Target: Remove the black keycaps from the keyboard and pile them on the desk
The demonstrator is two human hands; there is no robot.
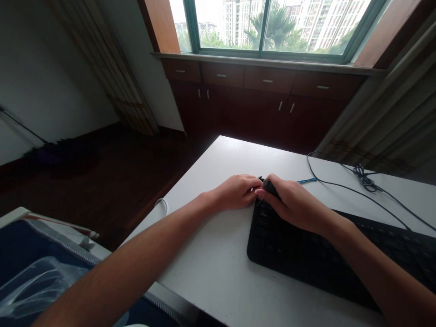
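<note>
- Keyboard [323,254], black, lies on the white table [218,272] near its right side; its upper left corner is where both hands meet.
- Right hand [293,204] rests on that corner, fingers curled and pinching a small dark object [269,185]; what the object is cannot be told.
- Left hand [235,191] lies on the table just beside the corner, fingers curled toward the same object; whether they grip it is unclear.
- Blue tool [306,180], thin, lies on the table just behind the right hand.
- Black cable [340,186] loops across the table behind the keyboard.
- Risk: the small object could slip from the pinch and roll off the nearby table edge.
- Risk: a forearm could drag the cable, shifting the keyboard.
</note>
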